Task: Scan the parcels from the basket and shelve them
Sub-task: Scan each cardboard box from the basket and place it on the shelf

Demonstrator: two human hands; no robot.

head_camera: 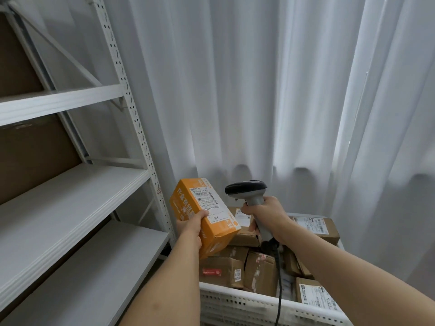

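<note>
Parcel, an orange carton with white print, is held up over the left end of the basket, tilted so its white shipping label faces up and toward the right. The left hand grips it from its lower left corner at about seven o'clock, thumb lying across the label side and fingers wrapped behind the box. Just beside it at three o'clock the right hand is closed tight round the grey handle of a barcode scanner; the scanner's dark head sits at twelve o'clock from that fist and points left toward the label, with a small gap between head and carton. A black cable hangs from the handle's base at six o'clock and drops across the basket's front rim.

The basket is white perforated plastic, low at five o'clock in the view, and holds a jumble of brown cardboard parcels, several with white labels; one lies at the far right end and another in the near right corner.

At nine o'clock stands a white metal shelving unit with a perforated upright; its boards run from the left edge toward the basket, and brown cardboard shows against the back of the upper levels. White curtains fill the background from eleven to two o'clock
</note>
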